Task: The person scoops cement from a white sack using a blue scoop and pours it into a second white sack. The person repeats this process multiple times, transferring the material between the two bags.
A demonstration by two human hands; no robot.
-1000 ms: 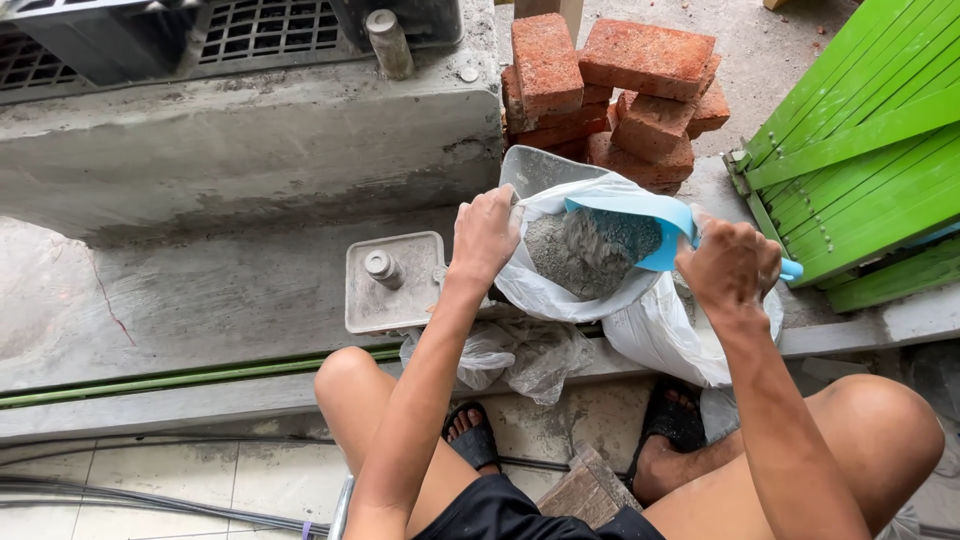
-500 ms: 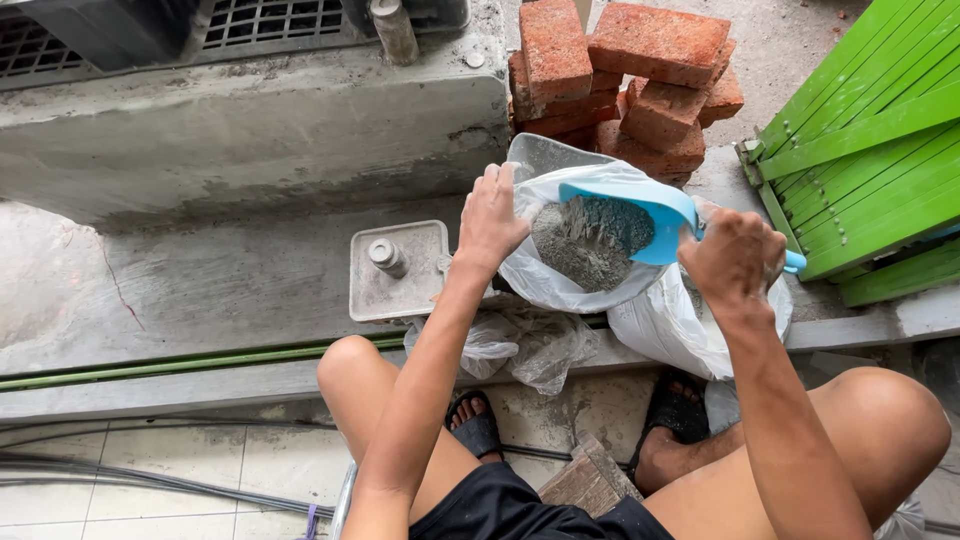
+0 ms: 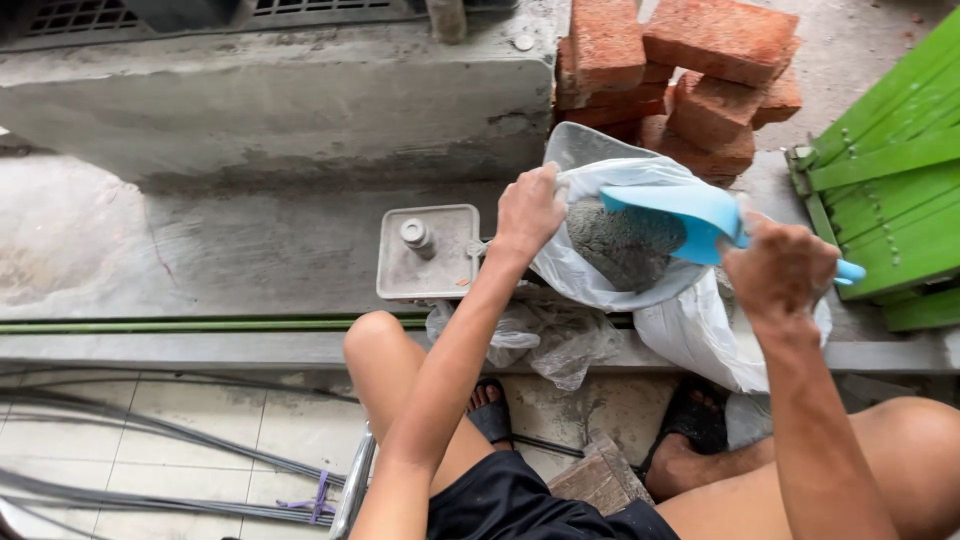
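The left hand (image 3: 528, 208) is pinching the white plastic bag (image 3: 600, 270) rim in a tight grip, while the right hand (image 3: 780, 270) is gripping the blue scoop (image 3: 670, 212) handle, the scoop lying sideways, its mouth pointing left over the grey powder (image 3: 625, 245) inside.

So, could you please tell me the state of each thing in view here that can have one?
left hand: gripping the bag's rim, holding it open
right hand: closed on the scoop's handle
blue scoop: tilted inside the bag's mouth
white plastic bag: open, grey powder inside
red bricks: stacked loosely
grey square tray: lying flat, small knob upright on it
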